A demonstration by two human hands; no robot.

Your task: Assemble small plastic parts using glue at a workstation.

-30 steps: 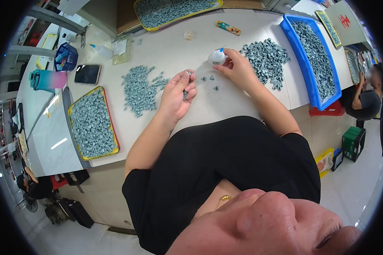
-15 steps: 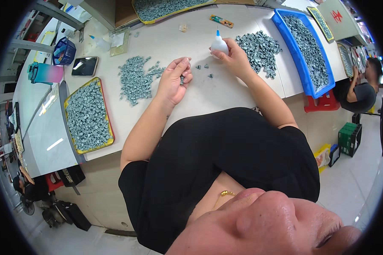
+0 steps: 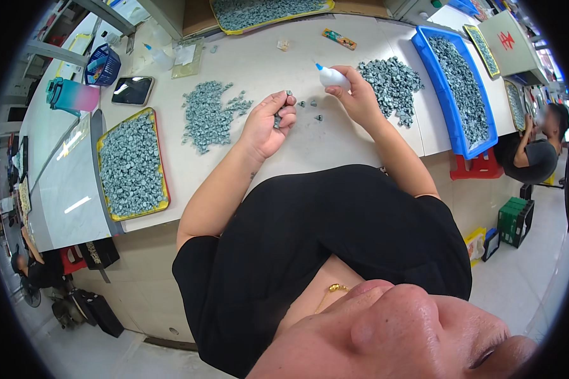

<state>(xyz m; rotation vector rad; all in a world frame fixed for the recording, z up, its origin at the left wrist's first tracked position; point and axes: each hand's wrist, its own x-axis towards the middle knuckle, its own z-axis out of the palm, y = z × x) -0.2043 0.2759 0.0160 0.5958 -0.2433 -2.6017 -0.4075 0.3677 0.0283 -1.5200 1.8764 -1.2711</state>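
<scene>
Upper centre of frame: left hand [image 3: 267, 128] pinched a small grey-green piece [image 3: 289, 93]; right hand [image 3: 359, 98] was clamped round a white bottle [image 3: 335, 78]; three loose pieces [image 3: 318, 117] lay between, on the counter [image 3: 332, 144].

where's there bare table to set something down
Widest patch is past the left hand, bordered by the pale heap, small pale item and held white bottle. Another lies nearer the body, between the loose pieces and black shirt. Crowded: the right side, where the dark heap nearly meets the blue bin.
</scene>
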